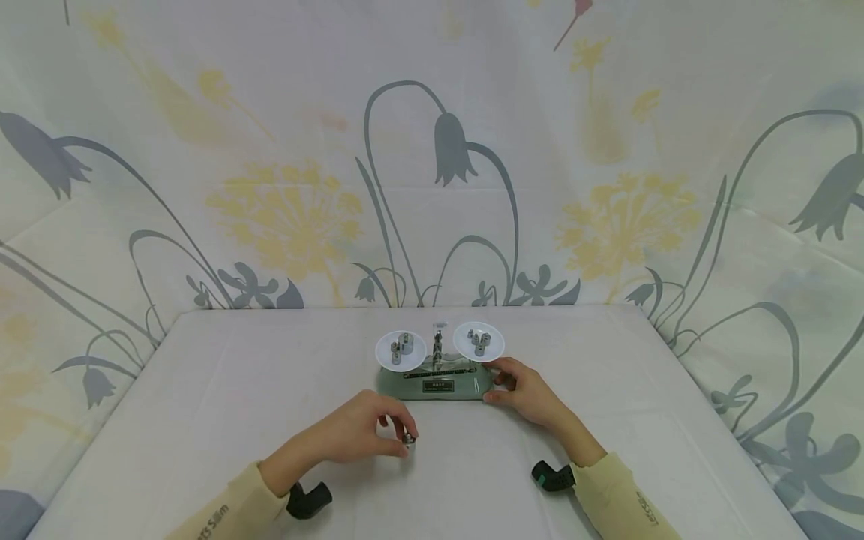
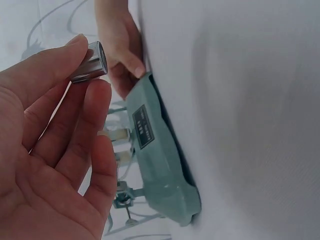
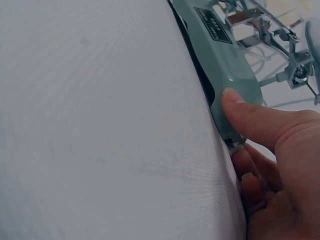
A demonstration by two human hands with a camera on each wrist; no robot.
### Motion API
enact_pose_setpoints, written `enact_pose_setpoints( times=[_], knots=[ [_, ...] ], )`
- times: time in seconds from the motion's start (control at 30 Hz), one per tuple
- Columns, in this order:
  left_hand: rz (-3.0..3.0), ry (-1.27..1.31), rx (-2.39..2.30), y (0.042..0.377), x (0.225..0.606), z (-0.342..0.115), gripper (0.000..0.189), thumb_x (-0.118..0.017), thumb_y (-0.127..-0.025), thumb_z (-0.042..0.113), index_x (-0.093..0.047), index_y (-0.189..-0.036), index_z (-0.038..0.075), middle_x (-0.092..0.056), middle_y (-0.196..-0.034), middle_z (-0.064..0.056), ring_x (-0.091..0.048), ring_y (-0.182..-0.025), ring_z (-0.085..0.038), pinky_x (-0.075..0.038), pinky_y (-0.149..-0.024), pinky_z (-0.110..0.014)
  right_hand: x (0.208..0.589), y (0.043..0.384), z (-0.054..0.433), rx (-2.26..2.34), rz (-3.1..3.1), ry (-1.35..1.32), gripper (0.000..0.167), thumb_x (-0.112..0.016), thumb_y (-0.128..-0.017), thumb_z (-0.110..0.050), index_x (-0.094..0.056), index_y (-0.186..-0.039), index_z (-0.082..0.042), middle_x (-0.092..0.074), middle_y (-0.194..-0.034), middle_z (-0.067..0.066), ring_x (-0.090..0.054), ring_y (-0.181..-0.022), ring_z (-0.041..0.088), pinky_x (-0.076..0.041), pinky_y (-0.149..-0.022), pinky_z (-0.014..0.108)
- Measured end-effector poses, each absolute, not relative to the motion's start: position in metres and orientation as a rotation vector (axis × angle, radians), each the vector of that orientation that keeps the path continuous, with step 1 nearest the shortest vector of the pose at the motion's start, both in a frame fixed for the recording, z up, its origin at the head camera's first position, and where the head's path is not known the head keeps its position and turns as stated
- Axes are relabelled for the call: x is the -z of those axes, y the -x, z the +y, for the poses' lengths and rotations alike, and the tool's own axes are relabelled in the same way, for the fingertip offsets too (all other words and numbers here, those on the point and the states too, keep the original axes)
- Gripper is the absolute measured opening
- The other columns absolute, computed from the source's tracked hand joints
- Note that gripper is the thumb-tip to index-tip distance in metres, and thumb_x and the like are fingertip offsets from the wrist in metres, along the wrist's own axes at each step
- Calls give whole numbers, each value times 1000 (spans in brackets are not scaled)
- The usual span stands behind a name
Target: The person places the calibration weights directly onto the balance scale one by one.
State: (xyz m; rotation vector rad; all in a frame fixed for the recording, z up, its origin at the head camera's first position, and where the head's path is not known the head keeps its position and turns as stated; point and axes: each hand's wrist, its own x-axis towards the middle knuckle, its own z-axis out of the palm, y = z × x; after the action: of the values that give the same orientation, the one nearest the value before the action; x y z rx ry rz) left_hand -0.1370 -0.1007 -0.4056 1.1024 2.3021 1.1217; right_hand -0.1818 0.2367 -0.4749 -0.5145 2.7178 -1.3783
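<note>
My left hand (image 1: 358,429) pinches a small shiny metal weight (image 2: 91,62) between thumb and fingers, just above the table in front of a green balance scale (image 1: 398,385). My right hand (image 1: 529,391) grips the right end of the scale's base. In the right wrist view its thumb (image 3: 245,112) lies on the front face, with the other fingers curled at the end. Several metal weights stand on the left white pan (image 1: 382,351), and several more on the right white pan (image 1: 496,347).
The white-covered table (image 1: 223,390) meets a flower-printed curtain (image 1: 304,112) at the back. Black wrist-worn devices show at the left wrist (image 1: 310,501) and the right wrist (image 1: 553,477), near the tabletop.
</note>
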Motion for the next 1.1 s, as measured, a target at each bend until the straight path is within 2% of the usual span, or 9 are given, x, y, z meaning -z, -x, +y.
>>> enact_pose_setpoints(
  times=[0.17,0.47,0.9,1.1],
  knots=[
    [2345,-1135,-1127,143,399,-104,18,-81,-84,13,-73,-101,16,-67,-92,17,-63,-88,-3,-48,-82,-37,475,182,237,1373,2720,515,57,-83,-81,-18,-61,-133,-11,-62,-120,2,-57,-99,19,-45,-79,32],
    [2435,-1145,-1152,151,384,-111,18,-80,-85,17,-73,-100,23,-68,-94,17,-63,-89,-5,-49,-82,-44,476,182,236,1386,2713,521,57,-83,-81,-18,-61,-133,-11,-62,-120,3,-56,-98,20,-45,-79,32],
    [2553,-1144,-1177,168,371,-111,17,-81,-84,15,-73,-99,16,-69,-93,14,-65,-88,-12,-51,-79,-43,480,183,239,1382,2730,523,57,-83,-81,-19,-62,-133,-12,-62,-122,2,-56,-99,20,-45,-80,33],
    [2607,-1112,-1181,177,368,-108,17,-81,-84,14,-73,-99,15,-68,-91,13,-64,-88,-10,-50,-78,-35,479,183,238,1397,2724,531,56,-83,-81,-19,-62,-132,-11,-62,-121,4,-56,-98,20,-45,-79,32]
  ],
)
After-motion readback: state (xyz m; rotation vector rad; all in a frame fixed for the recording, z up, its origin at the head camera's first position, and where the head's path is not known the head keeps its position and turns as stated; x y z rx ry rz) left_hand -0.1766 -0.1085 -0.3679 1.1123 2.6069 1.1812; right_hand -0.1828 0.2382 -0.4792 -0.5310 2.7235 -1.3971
